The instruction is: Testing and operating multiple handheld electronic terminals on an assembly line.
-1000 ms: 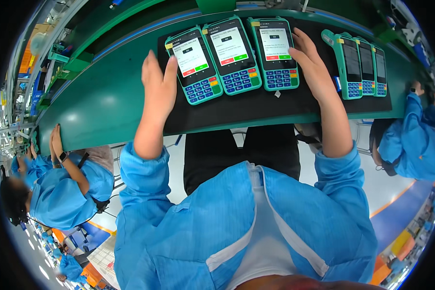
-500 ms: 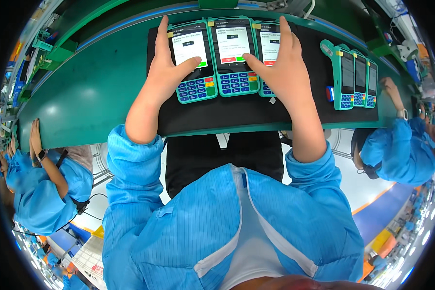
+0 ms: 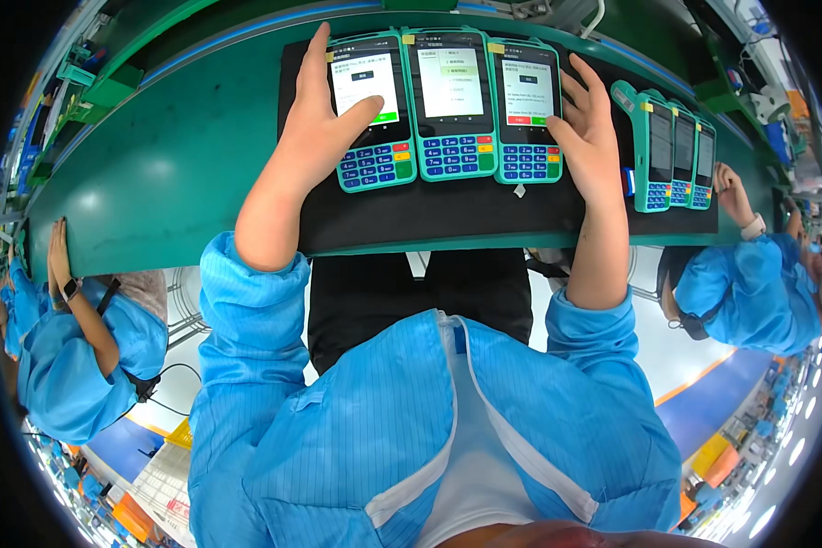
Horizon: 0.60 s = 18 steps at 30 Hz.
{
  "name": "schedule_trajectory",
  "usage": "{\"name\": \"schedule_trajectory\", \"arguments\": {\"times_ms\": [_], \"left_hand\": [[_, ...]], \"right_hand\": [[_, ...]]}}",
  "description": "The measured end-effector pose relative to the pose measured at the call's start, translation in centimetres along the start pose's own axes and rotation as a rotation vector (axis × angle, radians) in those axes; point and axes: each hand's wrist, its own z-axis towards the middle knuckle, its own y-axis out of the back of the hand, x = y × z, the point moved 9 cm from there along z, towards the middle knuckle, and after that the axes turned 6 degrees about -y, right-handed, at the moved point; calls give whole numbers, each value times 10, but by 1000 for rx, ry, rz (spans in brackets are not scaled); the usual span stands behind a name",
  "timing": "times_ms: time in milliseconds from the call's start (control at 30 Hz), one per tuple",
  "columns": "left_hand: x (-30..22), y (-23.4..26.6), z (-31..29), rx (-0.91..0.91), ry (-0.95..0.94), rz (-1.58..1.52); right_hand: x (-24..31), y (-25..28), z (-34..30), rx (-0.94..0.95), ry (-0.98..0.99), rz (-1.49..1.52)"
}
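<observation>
Three green handheld card payment terminals lie side by side in front of me, screens lit and keypads toward me. My left hand (image 3: 312, 132) rests along the left side of the left terminal (image 3: 374, 166), fingers apart, its thumb over the lower screen by a green button. The middle terminal (image 3: 457, 157) shows a list on its screen, and neither hand is on it. At the right terminal (image 3: 530, 163), my right hand (image 3: 595, 151) has its fingers spread beside the edge, the thumb tip at the green button on the screen. Whether either thumb presses the glass, I cannot tell.
The terminals lie on a black mat (image 3: 411, 219) over a green bench (image 3: 164, 201). Three more terminals (image 3: 656, 164) stand close together at the right, a small blue object (image 3: 628, 181) beside them. Co-workers in blue sit on both sides, their hands at the bench.
My right hand has moved right, from the middle terminal's screen to the right terminal's. The middle screen has switched from a page with red and green buttons to a list. My left hand stays put.
</observation>
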Motion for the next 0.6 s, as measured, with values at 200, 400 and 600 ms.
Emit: {"name": "schedule_trajectory", "arguments": {"times_ms": [200, 400, 600], "left_hand": [[1, 0, 1, -14, 72, -78], [-1, -1, 4, 13, 43, -30], [-3, -3, 6, 43, 19, 62]], "right_hand": [[36, -13, -2, -67, 331, -498], [59, -50, -1, -45, 522, -870], [62, -51, 3, -60, 503, -929]]}}
